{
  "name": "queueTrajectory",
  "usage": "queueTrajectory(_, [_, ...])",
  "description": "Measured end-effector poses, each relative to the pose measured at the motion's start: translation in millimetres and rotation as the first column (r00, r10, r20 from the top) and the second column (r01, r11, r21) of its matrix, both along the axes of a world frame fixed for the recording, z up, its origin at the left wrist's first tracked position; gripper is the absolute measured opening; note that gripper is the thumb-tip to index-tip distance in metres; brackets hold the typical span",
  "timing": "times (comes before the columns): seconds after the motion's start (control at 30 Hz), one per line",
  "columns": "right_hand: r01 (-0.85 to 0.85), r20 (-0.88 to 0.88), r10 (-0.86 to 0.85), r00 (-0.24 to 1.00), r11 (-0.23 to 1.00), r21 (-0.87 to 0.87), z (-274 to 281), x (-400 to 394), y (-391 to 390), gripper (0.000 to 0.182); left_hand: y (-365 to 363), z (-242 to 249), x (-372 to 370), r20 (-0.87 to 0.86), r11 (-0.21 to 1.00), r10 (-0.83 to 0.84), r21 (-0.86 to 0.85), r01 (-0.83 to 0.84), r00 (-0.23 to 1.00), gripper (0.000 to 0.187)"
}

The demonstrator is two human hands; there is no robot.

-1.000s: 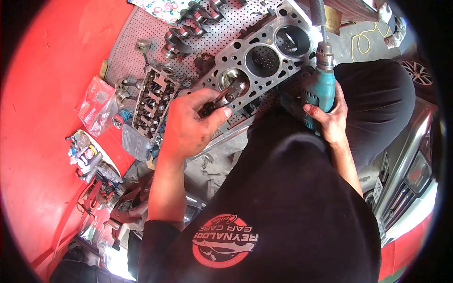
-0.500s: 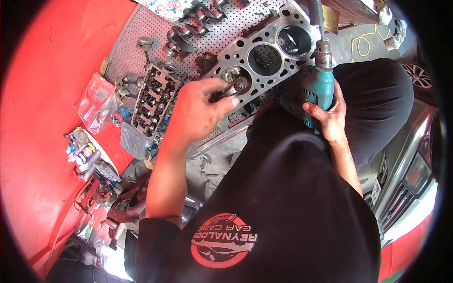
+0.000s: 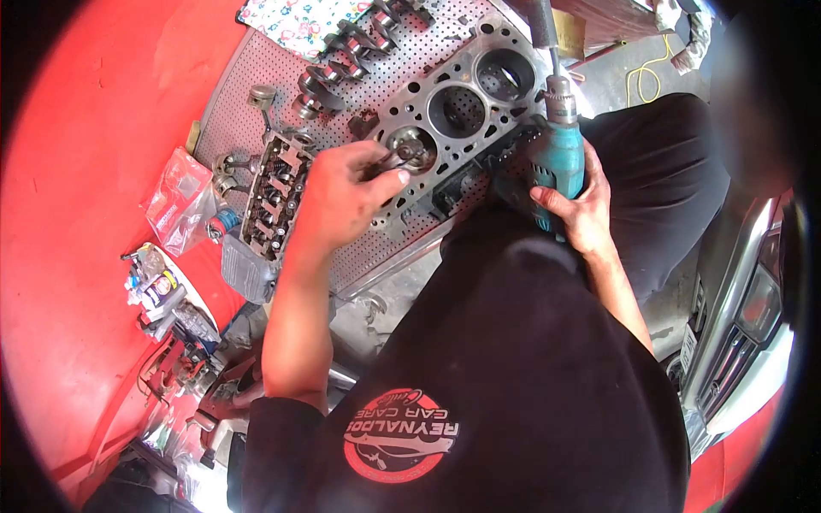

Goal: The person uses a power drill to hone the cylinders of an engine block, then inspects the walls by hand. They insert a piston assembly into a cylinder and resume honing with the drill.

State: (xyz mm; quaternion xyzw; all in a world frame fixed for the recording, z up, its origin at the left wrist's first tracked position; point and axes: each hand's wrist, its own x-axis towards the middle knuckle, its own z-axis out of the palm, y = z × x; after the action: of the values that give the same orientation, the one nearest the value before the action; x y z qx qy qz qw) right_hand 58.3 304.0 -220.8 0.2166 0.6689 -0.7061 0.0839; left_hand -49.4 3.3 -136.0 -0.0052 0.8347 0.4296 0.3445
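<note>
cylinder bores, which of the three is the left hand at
The bore at the row's near end; the left hand holds a small tool over it. The other two stand clear.

Small metal part in my left hand (image 3: 342, 201) mostly hidden by fingers (image 3: 386, 179); drill (image 3: 558, 162) grip covered by right hand (image 3: 577, 214); upper right blurred.

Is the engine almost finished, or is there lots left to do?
Lots left, I think. Done: the engine block lies stripped, its round holes open. In hand: the left hand holds a small metal tool at the nearest hole; the right hand grips a teal drill. Left: the crankshaft and cylinder head lie loose alongside.
</note>
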Motion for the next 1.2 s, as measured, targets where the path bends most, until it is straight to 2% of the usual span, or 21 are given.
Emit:
queueTrajectory(0.07, [0.010, -0.004, -0.010, 1.000, 1.000, -0.022, 1.4, 1.7, -1.0, 0.092, -0.5, 43.9, -1.7, -0.047, 1.000, -0.003, -0.005, 0.003, 0.999, 0.023])
queueTrajectory(0.17, [-0.005, 0.004, 0.005, 1.000, 1.000, 0.019, -0.7, 4.0, 0.7, 0.092, -9.4, 108.6, 4.4, -0.016, 0.967, 0.243, 0.084, -0.241, 0.970, 0.028])
queueTrajectory(0.2, [-0.002, 0.005, 0.002, 1.000, 1.000, -0.008, -0.4, 3.7, -0.2, 0.092, -9.1, 131.5, 9.0, -0.095, 0.964, 0.267, 0.017, -0.267, 0.959, 0.026])
queueTrajectory(0.27, [0.007, 0.001, -0.007, 1.000, 0.998, -0.057, 0.6, 3.3, -1.8, 0.092, -27.7, 162.3, 20.4, -0.162, 0.964, 0.265, 0.061, -0.259, 0.950, 0.027])
queueTrajectory(0.4, [-0.045, -0.045, 0.045, 0.998, 0.999, 0.012, -0.5, 5.7, -1.3, 0.092, -61.9, 188.2, 59.6, -0.178, 0.947, 0.320, 0.088, -0.309, 0.931, 0.025])
queueTrajectory(0.43, [-0.058, -0.051, 0.059, 0.997, 0.998, 0.014, -1.0, 6.6, -1.0, 0.092, -68.1, 185.5, 72.6, -0.170, 0.929, 0.368, 0.041, -0.367, 0.914, 0.023])
queueTrajectory(0.5, [-0.086, -0.060, 0.087, 0.994, 0.996, 0.017, -1.4, 8.5, -1.9, 0.092, -83.5, 167.0, 102.5, -0.154, 0.877, 0.465, -0.054, -0.477, 0.872, 0.019])
queueTrajectory(0.53, [-0.105, -0.062, 0.106, 0.992, 0.994, 0.018, -0.2, 9.9, -2.8, 0.092, -85.8, 149.2, 115.2, -0.195, 0.867, 0.460, -0.114, -0.486, 0.866, 0.014])
queueTrajectory(0.6, [-0.137, -0.089, 0.138, 0.986, 0.990, 0.017, -2.3, 13.8, -4.6, 0.091, -96.0, 108.7, 135.8, -0.150, 0.805, 0.506, -0.271, -0.527, 0.849, 0.016])
queueTrajectory(0.7, [-0.175, -0.097, 0.175, 0.980, 0.984, 0.008, 2.7, 18.7, -5.5, 0.089, -125.9, 22.4, 165.1, -0.140, 0.737, 0.571, -0.345, -0.580, 0.809, 0.029])
queueTrajectory(0.73, [-0.183, -0.094, 0.182, 0.979, 0.983, 0.000, 5.2, 20.8, -6.9, 0.089, -129.7, 1.5, 171.1, -0.134, 0.681, 0.587, -0.452, -0.576, 0.799, 0.029])
queueTrajectory(0.8, [-0.196, -0.117, 0.196, 0.974, 0.981, 0.005, 13.6, 23.2, -9.9, 0.088, -152.8, -60.5, 200.5, -0.195, 0.630, 0.603, -0.478, -0.612, 0.773, 0.030])
queueTrajectory(0.83, [-0.198, -0.124, 0.197, 0.972, 0.980, 0.007, 19.0, 25.7, -10.9, 0.088, -166.5, -97.0, 217.1, -0.289, 0.608, 0.459, -0.587, -0.534, 0.840, 0.031])
queueTrajectory(0.9, [-0.193, -0.102, 0.185, 0.977, 0.979, -0.071, 31.1, 31.0, -17.5, 0.085, -159.8, -133.8, 231.7, -0.289, 0.514, 0.238, -0.773, -0.372, 0.927, 0.032])
queueTrajectory(1.0, [-0.208, -0.078, 0.197, 0.977, 0.961, -0.182, 53.1, 33.6, -33.6, 0.080, -148.9, -188.4, 249.4, -0.260, 0.459, 0.267, -0.812, -0.360, 0.928, 0.035])
queueTrajectory(1.1, [-0.228, -0.061, 0.220, 0.974, 0.937, -0.265, 60.9, 38.9, -56.3, 0.077, -138.4, -228.8, 259.0, -0.266, 0.462, 0.219, -0.820, -0.339, 0.939, 0.037])
queueTrajectory(1.2, [-0.268, -0.044, 0.274, 0.961, 0.874, -0.406, 75.0, 37.6, -86.4, 0.080, -136.7, -258.3, 256.2, -0.174, 0.516, 0.235, -0.811, -0.274, 0.956, 0.037])
